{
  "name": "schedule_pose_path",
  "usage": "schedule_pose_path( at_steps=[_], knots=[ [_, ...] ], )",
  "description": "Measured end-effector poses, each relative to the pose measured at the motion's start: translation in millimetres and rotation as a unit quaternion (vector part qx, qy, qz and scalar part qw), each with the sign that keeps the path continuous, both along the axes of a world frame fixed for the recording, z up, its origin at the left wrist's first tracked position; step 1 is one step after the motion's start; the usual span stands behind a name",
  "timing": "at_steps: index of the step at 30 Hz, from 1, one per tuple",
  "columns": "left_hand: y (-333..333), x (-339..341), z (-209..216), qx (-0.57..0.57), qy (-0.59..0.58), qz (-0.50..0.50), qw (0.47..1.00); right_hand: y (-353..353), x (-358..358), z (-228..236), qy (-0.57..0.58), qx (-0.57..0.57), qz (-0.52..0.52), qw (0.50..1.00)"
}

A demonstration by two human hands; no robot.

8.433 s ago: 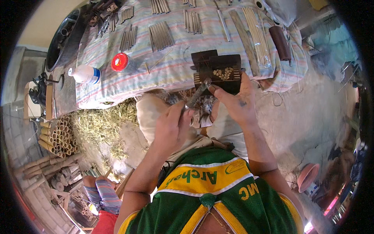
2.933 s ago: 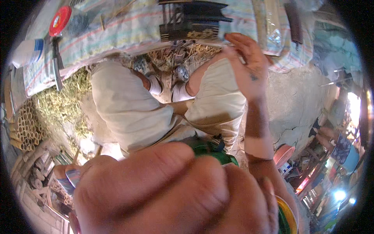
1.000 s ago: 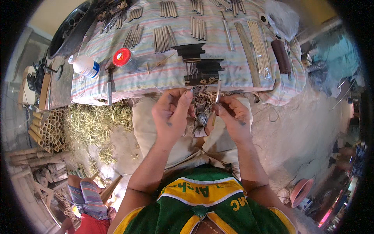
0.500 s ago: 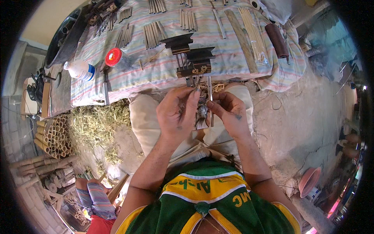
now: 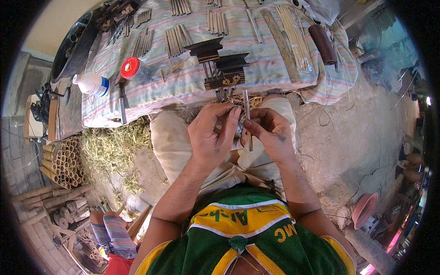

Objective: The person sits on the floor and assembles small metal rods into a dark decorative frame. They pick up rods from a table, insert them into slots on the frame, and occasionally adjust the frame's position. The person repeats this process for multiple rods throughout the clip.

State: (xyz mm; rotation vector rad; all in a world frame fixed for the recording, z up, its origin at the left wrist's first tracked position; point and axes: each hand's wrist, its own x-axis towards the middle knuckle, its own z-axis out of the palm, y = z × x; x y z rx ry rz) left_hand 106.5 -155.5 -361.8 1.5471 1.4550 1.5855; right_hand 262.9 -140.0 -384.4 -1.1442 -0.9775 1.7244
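My right hand (image 5: 274, 133) is closed, thumb and fingers pinching a slim silver metal tube (image 5: 246, 99) that stands nearly upright. Beside it my left hand (image 5: 208, 133) is closed too, its thumb and forefinger pressed together close to the tube; whatever lies in that pinch is too small to make out. Just beyond my hands, at the table's near edge, sits a dark roof-shaped ornament (image 5: 233, 62) with pale flower designs and thin metal tubes below its upper roof. A greyish object between my hands is mostly hidden by my fingers.
On the striped cloth (image 5: 151, 103) lie bundled metal tubes (image 5: 175, 42), a red-lidded jar (image 5: 130, 68), a white bottle (image 5: 91, 85), a knife (image 5: 122, 110), thin sticks (image 5: 293, 39) and a maroon roll (image 5: 322, 44). Cut bamboo pieces (image 5: 64, 162) are stacked at left. A person's legs (image 5: 114, 233) show lower left.
The metal tube in my right hand has shifted slightly, its lower end now showing below my fingers. My left fingertips have moved a little right, closer to the tube.
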Motion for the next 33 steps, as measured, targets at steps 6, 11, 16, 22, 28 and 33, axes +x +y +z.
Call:
schedule_pose_path(
  at_steps=[6, 11, 16, 22, 28, 33],
  knots=[
    [1.9, 0.4, -2.7, 0.008, -0.023, -0.014, 1.0, 0.1, -1.0, 1.8, -0.018, 0.029, 0.002, 0.999],
    [1.5, -0.3, -5.4, -0.008, -0.025, -0.006, 1.0, -0.2, 0.2, 0.6, 0.006, 0.009, -0.001, 1.0],
    [3.2, -1.5, -8.7, 0.005, -0.028, -0.012, 1.0, -0.1, 1.1, -2.1, 0.013, 0.003, 0.003, 1.0],
    [2.1, -2.4, -6.9, 0.006, 0.009, -0.015, 1.0, -0.3, 2.0, -1.3, -0.015, 0.007, 0.012, 1.0],
    [1.9, -5.8, -1.1, 0.06, 0.12, -0.027, 0.991, -0.4, 1.9, -0.9, -0.016, 0.034, 0.002, 0.999],
    [1.1, -6.0, -0.1, 0.07, 0.142, -0.037, 0.987, -0.1, 3.4, -3.1, -0.028, 0.024, 0.004, 0.999]
  ],
)
